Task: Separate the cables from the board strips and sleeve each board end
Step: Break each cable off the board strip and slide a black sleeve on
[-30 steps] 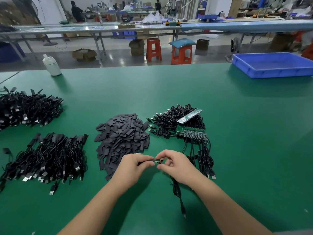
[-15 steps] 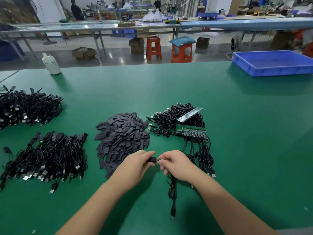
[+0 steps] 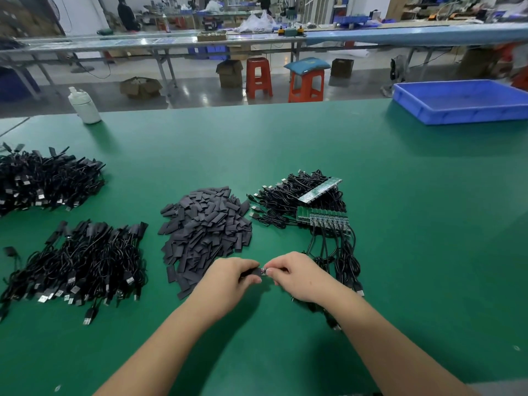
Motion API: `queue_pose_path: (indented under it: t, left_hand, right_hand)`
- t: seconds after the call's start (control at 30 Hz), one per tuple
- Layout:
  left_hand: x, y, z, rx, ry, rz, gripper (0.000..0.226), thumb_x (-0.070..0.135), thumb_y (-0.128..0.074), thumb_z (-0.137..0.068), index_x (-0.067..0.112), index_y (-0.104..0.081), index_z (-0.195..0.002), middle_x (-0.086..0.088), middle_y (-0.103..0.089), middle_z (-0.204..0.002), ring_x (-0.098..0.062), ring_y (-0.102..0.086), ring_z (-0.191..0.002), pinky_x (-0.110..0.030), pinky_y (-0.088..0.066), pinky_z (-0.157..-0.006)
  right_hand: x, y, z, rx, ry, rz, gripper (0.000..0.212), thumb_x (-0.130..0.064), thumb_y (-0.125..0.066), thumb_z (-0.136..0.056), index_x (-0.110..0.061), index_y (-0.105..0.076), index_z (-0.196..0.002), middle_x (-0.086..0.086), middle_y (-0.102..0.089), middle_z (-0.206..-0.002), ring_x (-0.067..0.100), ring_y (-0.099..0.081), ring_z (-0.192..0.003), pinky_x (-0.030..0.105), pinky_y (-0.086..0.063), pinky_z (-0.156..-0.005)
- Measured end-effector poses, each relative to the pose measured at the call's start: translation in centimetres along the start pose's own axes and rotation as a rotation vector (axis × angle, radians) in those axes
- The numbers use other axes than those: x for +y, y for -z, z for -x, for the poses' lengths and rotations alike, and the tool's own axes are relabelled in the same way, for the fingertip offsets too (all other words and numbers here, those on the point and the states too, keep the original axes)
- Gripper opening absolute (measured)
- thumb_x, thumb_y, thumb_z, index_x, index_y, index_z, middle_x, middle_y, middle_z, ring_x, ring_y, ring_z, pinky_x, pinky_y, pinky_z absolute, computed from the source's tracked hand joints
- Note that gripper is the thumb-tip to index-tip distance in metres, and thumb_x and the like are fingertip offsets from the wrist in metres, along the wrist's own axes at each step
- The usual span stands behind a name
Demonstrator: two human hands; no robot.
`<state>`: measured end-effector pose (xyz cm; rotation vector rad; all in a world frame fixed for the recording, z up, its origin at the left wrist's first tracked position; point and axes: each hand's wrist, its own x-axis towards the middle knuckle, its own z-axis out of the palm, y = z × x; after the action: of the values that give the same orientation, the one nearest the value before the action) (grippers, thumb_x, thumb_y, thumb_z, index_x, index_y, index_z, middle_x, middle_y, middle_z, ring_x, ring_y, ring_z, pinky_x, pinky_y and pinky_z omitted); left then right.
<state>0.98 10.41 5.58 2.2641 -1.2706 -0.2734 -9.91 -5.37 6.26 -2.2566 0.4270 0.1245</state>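
My left hand pinches a short black sleeve at the table's front centre. My right hand pinches a small board end whose tip meets the sleeve's mouth; its black cable runs down under my right wrist. A pile of loose black sleeves lies just beyond my left hand. Green board strips with cables attached sit beyond my right hand, on a heap of black cables. A second strip lies on top of that heap.
Two heaps of black USB cables lie at the left, one near and one farther back. A white bottle stands at the far left edge. A blue tray sits at the far right.
The black sleeve has slid further over the board end between my hands. The hanging cable has swung under my right wrist.
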Motion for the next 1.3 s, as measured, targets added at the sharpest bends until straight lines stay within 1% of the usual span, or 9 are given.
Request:
queue_pose_path:
  t: [0.13,0.33,0.6,0.7,0.73,0.8,0.87,1.07,1.3]
  left_hand:
    - [0.0,0.0,0.0,-0.008,-0.05,-0.033,0.018,0.03,-0.063,-0.094,0.019,-0.07,-0.108,0.001,-0.073,-0.097,-0.019,-0.064,-0.091,-0.036,-0.05,-0.081]
    - [0.6,-0.3,0.6,0.083,-0.097,0.003,0.015,0.023,-0.064,-0.094,0.018,-0.071,-0.107,0.004,-0.072,-0.094,-0.016,-0.064,-0.086,-0.035,-0.05,-0.081]
    - [1.3,-0.8,0.4,0.078,-0.107,-0.001,0.02,0.019,-0.065,-0.093,0.014,-0.071,-0.112,0.0,-0.072,-0.103,-0.017,-0.065,-0.094,-0.03,-0.049,-0.085]
    - [1.1,-1.0,0.4,0.08,-0.117,-0.031,0.021,0.018,-0.063,-0.094,0.015,-0.07,-0.114,0.002,-0.071,-0.106,-0.013,-0.065,-0.095,-0.019,-0.043,-0.082]
    - [1.1,-1.0,0.4,0.084,-0.111,-0.034,0.021,0.019,-0.063,-0.094,0.016,-0.07,-0.114,0.002,-0.07,-0.106,-0.012,-0.064,-0.095,-0.017,-0.041,-0.081]
    - [1.0,-1.0,0.5,0.103,-0.094,-0.033,0.021,0.02,-0.063,-0.094,0.015,-0.07,-0.113,0.001,-0.07,-0.106,-0.013,-0.065,-0.095,-0.021,-0.044,-0.083]
    - [0.9,-1.1,0.5,0.128,-0.074,-0.018,0.022,0.022,-0.064,-0.094,0.012,-0.071,-0.113,-0.001,-0.071,-0.105,-0.019,-0.065,-0.096,-0.029,-0.048,-0.085]
    - [0.8,-1.3,0.6,0.12,-0.056,-0.001,0.024,0.022,-0.066,-0.093,0.012,-0.07,-0.115,-0.001,-0.071,-0.106,-0.019,-0.064,-0.097,-0.03,-0.047,-0.088]
    - [0.5,-2.0,0.3,0.1,-0.07,-0.031,0.021,0.023,-0.063,-0.095,0.018,-0.07,-0.114,0.001,-0.07,-0.103,-0.017,-0.064,-0.095,-0.025,-0.045,-0.083]
  right_hand:
    - [0.2,-0.1,-0.2,0.043,-0.04,-0.105,0.022,-0.03,-0.054,-0.096,-0.032,-0.075,-0.099,-0.014,-0.054,-0.047,0.005,-0.041,-0.04,0.018,-0.038,-0.041]
    - [0.2,0.1,-0.4,0.016,-0.071,-0.14,0.021,-0.029,-0.055,-0.095,-0.03,-0.076,-0.094,-0.012,-0.049,-0.045,0.007,-0.037,-0.042,0.02,-0.035,-0.042]
    - [-0.1,0.0,-0.1,-0.06,-0.034,-0.105,0.028,-0.026,-0.048,-0.102,-0.024,-0.07,-0.085,-0.002,-0.052,-0.062,0.013,-0.039,-0.049,0.027,-0.036,-0.047]
    - [0.0,-0.1,-0.1,-0.084,-0.056,-0.102,0.027,-0.02,-0.043,-0.102,-0.015,-0.07,-0.097,0.008,-0.068,-0.083,0.017,-0.052,-0.063,0.043,-0.051,-0.059]
    - [0.0,-0.2,0.0,-0.077,-0.065,-0.122,0.027,-0.017,-0.043,-0.102,-0.016,-0.07,-0.105,0.004,-0.07,-0.087,0.016,-0.057,-0.068,0.042,-0.055,-0.066]
    - [0.0,-0.2,0.0,-0.036,-0.071,-0.161,0.028,-0.014,-0.045,-0.101,-0.018,-0.067,-0.118,-0.005,-0.072,-0.087,0.01,-0.064,-0.074,0.036,-0.058,-0.075]
    - [0.0,-0.2,0.0,0.022,-0.064,-0.158,0.025,-0.016,-0.05,-0.1,-0.019,-0.069,-0.115,-0.007,-0.074,-0.087,0.006,-0.068,-0.078,0.038,-0.059,-0.081]
    - [-0.4,-0.1,0.4,0.036,-0.026,-0.05,0.025,-0.018,-0.049,-0.102,-0.021,-0.073,-0.097,-0.008,-0.069,-0.079,0.008,-0.065,-0.072,0.029,-0.057,-0.072]
    - [-0.3,-0.5,0.2,0.051,-0.041,0.025,0.027,-0.02,-0.048,-0.102,-0.017,-0.074,-0.095,-0.001,-0.072,-0.083,0.015,-0.069,-0.078,0.034,-0.058,-0.076]
